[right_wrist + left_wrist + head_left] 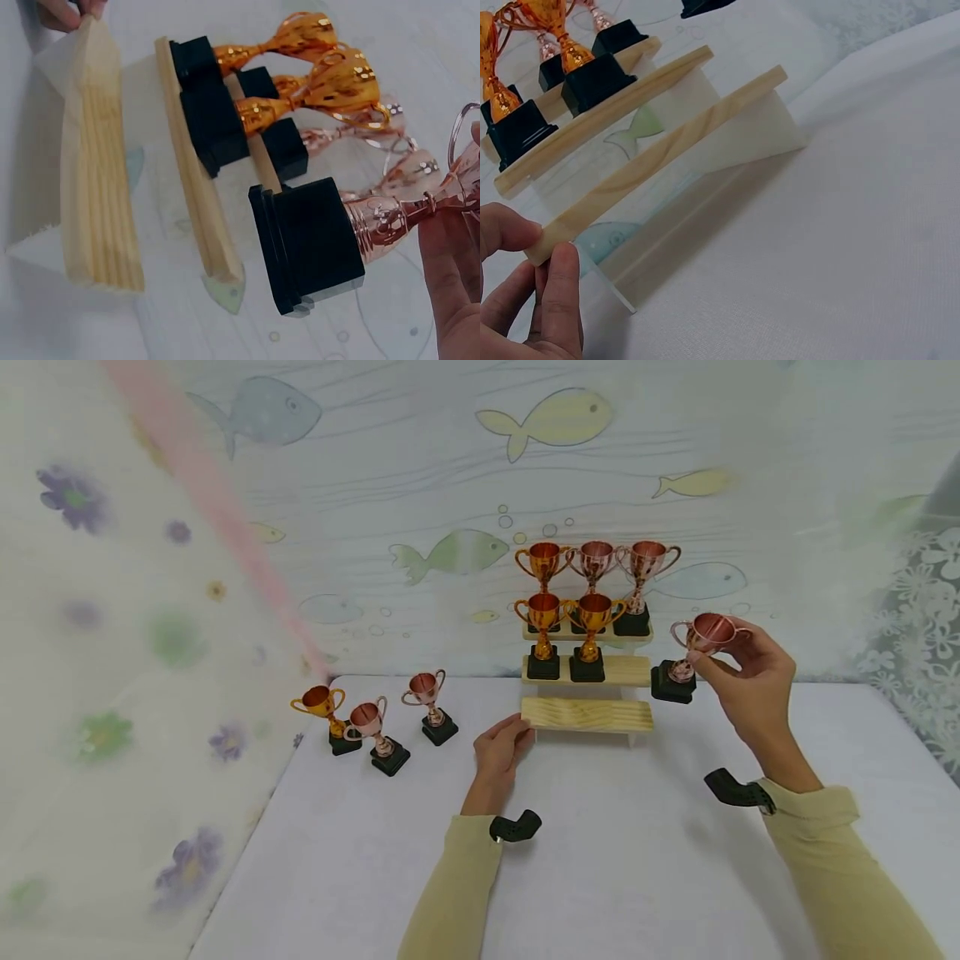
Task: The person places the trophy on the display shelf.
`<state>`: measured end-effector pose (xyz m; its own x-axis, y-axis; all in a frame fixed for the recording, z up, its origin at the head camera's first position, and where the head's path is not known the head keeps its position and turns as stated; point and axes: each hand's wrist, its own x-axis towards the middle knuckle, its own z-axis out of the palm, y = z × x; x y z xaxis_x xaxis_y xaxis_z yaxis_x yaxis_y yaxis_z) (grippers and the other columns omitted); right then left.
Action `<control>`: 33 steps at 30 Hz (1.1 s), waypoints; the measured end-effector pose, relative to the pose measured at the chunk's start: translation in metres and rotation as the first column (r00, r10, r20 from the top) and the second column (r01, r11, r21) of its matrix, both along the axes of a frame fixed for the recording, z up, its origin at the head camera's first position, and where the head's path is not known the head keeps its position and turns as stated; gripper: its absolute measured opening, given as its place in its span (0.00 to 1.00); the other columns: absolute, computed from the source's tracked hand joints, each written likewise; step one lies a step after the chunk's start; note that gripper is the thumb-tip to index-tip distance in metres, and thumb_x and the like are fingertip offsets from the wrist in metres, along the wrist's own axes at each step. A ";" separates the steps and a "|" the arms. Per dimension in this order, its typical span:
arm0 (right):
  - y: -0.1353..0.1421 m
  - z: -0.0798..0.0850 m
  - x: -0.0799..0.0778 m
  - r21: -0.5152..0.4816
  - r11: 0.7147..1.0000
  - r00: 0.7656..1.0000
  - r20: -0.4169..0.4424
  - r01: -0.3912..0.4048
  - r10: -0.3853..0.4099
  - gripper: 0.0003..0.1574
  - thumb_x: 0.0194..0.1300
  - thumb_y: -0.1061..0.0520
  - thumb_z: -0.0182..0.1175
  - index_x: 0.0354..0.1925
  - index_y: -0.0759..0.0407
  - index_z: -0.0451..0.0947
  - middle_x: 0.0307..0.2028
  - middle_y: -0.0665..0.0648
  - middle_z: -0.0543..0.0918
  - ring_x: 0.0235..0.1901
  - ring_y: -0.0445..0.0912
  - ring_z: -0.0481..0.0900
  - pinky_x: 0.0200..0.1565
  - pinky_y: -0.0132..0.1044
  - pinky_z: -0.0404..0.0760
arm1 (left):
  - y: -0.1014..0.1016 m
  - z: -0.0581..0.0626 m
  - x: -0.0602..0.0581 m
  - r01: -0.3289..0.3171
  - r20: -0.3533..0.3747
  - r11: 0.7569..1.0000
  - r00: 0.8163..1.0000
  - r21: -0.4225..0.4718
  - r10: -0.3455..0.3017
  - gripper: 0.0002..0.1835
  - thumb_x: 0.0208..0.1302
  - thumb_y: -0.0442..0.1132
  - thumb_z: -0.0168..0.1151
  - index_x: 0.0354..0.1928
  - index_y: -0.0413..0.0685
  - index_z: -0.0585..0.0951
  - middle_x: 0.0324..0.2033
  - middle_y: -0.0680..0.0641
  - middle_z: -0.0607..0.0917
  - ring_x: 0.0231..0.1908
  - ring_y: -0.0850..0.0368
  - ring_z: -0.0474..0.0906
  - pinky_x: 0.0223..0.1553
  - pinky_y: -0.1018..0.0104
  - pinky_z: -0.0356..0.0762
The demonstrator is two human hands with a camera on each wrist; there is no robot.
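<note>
Just to the right of the wooden stand (pixel 587 717), about level with its middle step, is the rose-gold trophy (pixel 711 631) in your right hand (pixel 757 681). Its black base is nearest the stand and its cup tips outward; it appears to be held off the counter (pixel 585 860). On the stand's middle step, two gold trophies (pixel 597 612) stand upright at the left and centre; three more, one gold and two rose-gold (pixel 645 560), stand on the top step behind. Left of the stand, another gold trophy (pixel 318 700) and two more rose-gold trophies (pixel 367 720) rest on the counter.

To do this well, you would level the black base before bringing it over any step, come in from the stand's right, and let the handles pass without snagging their neighbours. Steady, light pressure with your left hand (pixel 498 750) should be enough; a tug could rock the whole stand.

Your right fingers are closed around the cup's lower part, thumb in front, the others behind. Your left fingers pinch the left end of the stand's bottom step, parted only by the thickness of the wood.
</note>
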<state>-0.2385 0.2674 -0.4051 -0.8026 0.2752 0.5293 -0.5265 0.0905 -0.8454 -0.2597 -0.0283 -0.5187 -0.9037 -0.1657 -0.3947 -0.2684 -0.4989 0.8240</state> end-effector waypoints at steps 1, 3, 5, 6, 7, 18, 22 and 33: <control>-0.002 0.000 -0.002 0.004 1.000 1.000 -0.005 -0.008 0.008 0.30 0.58 0.76 0.66 0.59 0.66 0.79 0.51 0.53 0.84 0.49 0.44 0.82 0.48 0.22 0.82 | 0.000 0.000 0.000 -0.003 0.000 1.000 1.000 0.003 0.003 0.17 0.62 0.26 0.67 0.53 0.31 0.83 0.46 0.37 0.84 0.41 0.56 0.85 0.47 0.67 0.86; -0.007 0.001 -0.008 0.007 1.000 0.999 -0.019 -0.029 0.029 0.29 0.58 0.76 0.67 0.58 0.66 0.80 0.50 0.53 0.84 0.48 0.43 0.82 0.48 0.23 0.83 | 0.000 0.001 0.000 -0.005 0.002 1.000 1.000 0.006 0.005 0.17 0.61 0.25 0.67 0.53 0.31 0.83 0.46 0.37 0.84 0.41 0.56 0.85 0.48 0.66 0.86; -0.011 0.001 -0.014 0.015 0.999 0.998 -0.028 -0.050 0.050 0.28 0.57 0.75 0.67 0.57 0.66 0.80 0.50 0.52 0.84 0.48 0.43 0.82 0.48 0.23 0.83 | -0.001 0.002 -0.001 -0.006 0.004 1.000 1.000 0.005 0.006 0.17 0.61 0.25 0.67 0.53 0.30 0.83 0.46 0.37 0.84 0.41 0.56 0.85 0.49 0.65 0.86; -0.013 0.001 -0.017 0.017 0.998 0.997 -0.031 -0.063 0.064 0.28 0.57 0.75 0.67 0.57 0.66 0.80 0.49 0.52 0.84 0.47 0.43 0.82 0.48 0.23 0.83 | -0.001 0.002 -0.001 -0.006 0.004 1.000 1.000 0.006 0.006 0.17 0.61 0.25 0.67 0.53 0.30 0.82 0.46 0.37 0.84 0.41 0.56 0.85 0.49 0.65 0.86; -0.014 0.000 -0.020 0.011 0.997 0.996 -0.033 -0.080 0.080 0.27 0.57 0.75 0.67 0.56 0.66 0.80 0.48 0.52 0.84 0.47 0.42 0.82 0.48 0.23 0.83 | -0.001 0.002 -0.001 -0.006 0.005 1.000 1.000 0.007 0.006 0.17 0.61 0.25 0.67 0.53 0.30 0.82 0.47 0.37 0.84 0.41 0.55 0.85 0.49 0.65 0.86; -0.014 -0.011 -0.045 0.217 0.975 0.997 0.078 -0.038 0.021 0.28 0.58 0.72 0.69 0.58 0.66 0.79 0.44 0.39 0.81 0.42 0.35 0.80 0.47 0.18 0.80 | 0.000 -0.002 -0.001 0.006 -0.002 1.000 1.000 0.006 -0.006 0.17 0.62 0.26 0.66 0.53 0.30 0.82 0.47 0.37 0.84 0.42 0.55 0.84 0.47 0.67 0.86; -0.013 -0.009 -0.051 0.251 0.967 0.996 0.093 -0.037 0.014 0.28 0.59 0.71 0.69 0.58 0.67 0.79 0.42 0.37 0.81 0.41 0.33 0.79 0.47 0.18 0.77 | 0.000 -0.003 -0.001 0.007 -0.001 1.000 1.000 0.007 -0.007 0.17 0.62 0.26 0.67 0.53 0.31 0.82 0.48 0.37 0.84 0.42 0.55 0.84 0.47 0.67 0.86; -0.017 0.000 -0.069 0.284 0.957 0.983 0.182 -0.058 0.005 0.28 0.61 0.63 0.71 0.60 0.64 0.78 0.40 0.36 0.81 0.43 0.32 0.80 0.50 0.25 0.79 | -0.001 -0.004 -0.001 0.006 0.005 1.000 1.000 0.011 -0.006 0.17 0.62 0.25 0.66 0.54 0.30 0.82 0.48 0.35 0.84 0.42 0.55 0.85 0.46 0.67 0.86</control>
<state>-0.3074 0.2499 -0.4052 -0.8965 0.1054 0.4303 -0.3769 0.3290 -0.8658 -0.2609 -0.0297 -0.5226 -0.9025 -0.1555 -0.4016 -0.2762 -0.5065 0.8168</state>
